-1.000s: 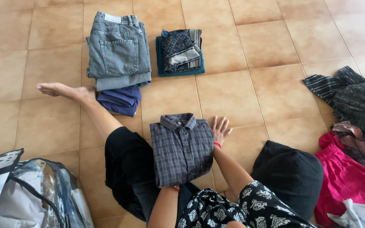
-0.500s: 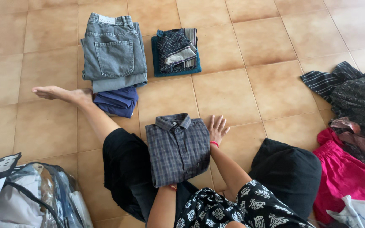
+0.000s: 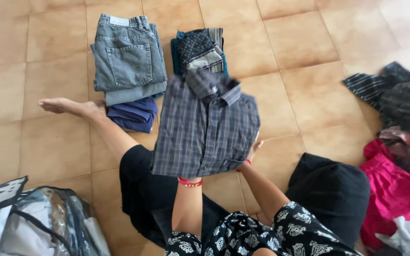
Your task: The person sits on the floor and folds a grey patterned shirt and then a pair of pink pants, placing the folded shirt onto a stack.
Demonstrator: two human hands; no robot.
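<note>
Head view: both hands, mostly hidden, carry the folded shirt [image 3: 206,128] mid-frame from underneath; tilted, it could unfold.

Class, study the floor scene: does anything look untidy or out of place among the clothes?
Yes. The clothes heap at the right lies crumpled and unfolded, unlike the neat jeans and patterned stack. The lifted shirt is folded.

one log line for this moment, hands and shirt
left hand: hidden under folded grey-blue plaid cotton shirt | right hand: at shirt's right edge | shirt: raised off tan tiled floor | near: folded grey jeans
</note>
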